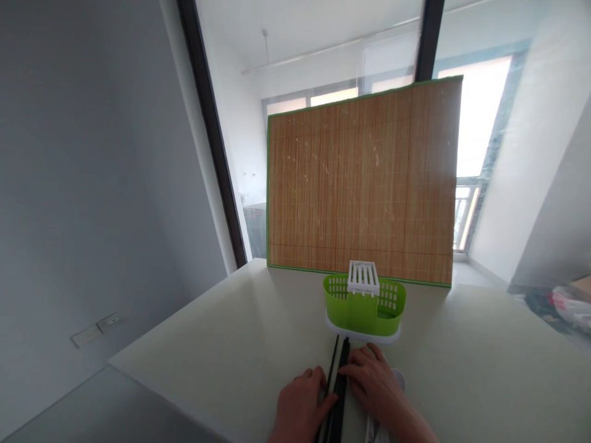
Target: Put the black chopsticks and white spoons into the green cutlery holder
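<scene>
Several thin black sticks, seemingly chopsticks (341,394), lie lengthwise on the table between my hands, one apart to the left of a tight bundle. My left hand (300,403) is curled at their left side, its thumb across the sticks and its index finger by the loose one. From the right, my right hand (373,381) presses bent fingers and thumb to the bundle's edge. Partly hidden under that hand are white utensils, with a round pale spoon bowl (398,379) showing. Just beyond the sticks stands a green basket (351,311) with a white slatted top piece (363,277) and white base.
A brown bamboo mat (360,184) with green edging stands upright along the back of the white table (240,332). Glass panels with dark frames (212,129) rise behind it. On the left is a grey wall with sockets (96,329).
</scene>
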Available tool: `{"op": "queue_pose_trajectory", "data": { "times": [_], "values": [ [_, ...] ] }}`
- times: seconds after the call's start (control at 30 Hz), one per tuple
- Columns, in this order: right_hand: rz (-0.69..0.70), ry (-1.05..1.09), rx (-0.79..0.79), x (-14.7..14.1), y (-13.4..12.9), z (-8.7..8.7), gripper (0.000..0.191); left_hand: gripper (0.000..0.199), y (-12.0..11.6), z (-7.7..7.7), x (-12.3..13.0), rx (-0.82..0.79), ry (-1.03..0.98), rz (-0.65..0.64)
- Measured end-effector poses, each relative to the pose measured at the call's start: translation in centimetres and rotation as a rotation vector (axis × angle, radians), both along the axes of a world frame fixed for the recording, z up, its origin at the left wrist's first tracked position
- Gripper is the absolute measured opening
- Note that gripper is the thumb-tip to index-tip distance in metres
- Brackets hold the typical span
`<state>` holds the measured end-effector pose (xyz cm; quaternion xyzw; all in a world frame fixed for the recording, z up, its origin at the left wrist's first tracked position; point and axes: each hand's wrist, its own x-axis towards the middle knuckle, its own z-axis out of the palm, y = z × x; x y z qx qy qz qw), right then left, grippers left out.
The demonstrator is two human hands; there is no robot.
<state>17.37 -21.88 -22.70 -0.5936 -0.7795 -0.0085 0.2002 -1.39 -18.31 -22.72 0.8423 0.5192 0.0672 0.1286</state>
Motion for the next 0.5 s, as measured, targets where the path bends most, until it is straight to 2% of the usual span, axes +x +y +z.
{"op": "queue_pose_trajectory", "data": {
  "times": [0.27, 0.5],
  "values": [
    [-0.001, -0.011, 0.019, -0.06, 0.01, -0.19, 0.027, 0.018, -0.09, 0.52, -0.31, -0.031, 0.013, 0.005],
    [-0.024, -0.048, 0.018, -0.32, 0.08, -0.08, 0.025, 0.018, 0.13, 0.75, -0.71, 0.039, 0.105, 0.046]
  ]
}}
